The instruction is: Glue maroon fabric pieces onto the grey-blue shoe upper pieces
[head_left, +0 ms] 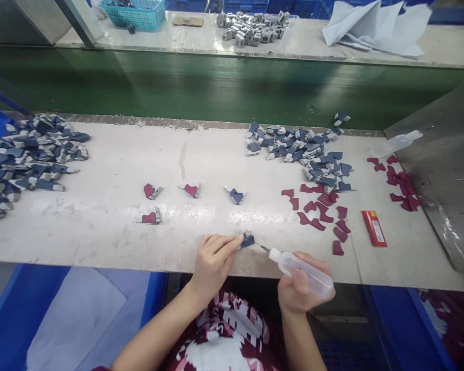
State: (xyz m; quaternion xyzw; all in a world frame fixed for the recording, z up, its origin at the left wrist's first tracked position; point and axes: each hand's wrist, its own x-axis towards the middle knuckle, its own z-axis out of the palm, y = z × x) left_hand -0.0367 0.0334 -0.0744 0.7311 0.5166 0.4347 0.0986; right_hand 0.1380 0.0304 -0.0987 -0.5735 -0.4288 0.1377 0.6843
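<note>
My left hand [215, 260] pinches a small blue and grey metal part [248, 240] close to the front edge of the bench. In my right hand [305, 286] is a translucent squeeze bottle [307, 273] with a white cap and a thin needle tip. That tip points left at the blue part, very near it; whether they touch I cannot tell. Beyond my hands lies a single blue part [237, 195]. To its left are parts with dark red faces, one of them a red-faced part [191, 190]. Loose dark red pieces [325, 201] are scattered to the right.
Piles of blue-grey parts lie at the far left [34, 149] and back right [294, 144]. A red packet [374, 228] and another squeeze bottle [398, 143] are at the right. Behind the bench runs a green belt [201, 87]; the shelf beyond holds a teal basket [139, 18].
</note>
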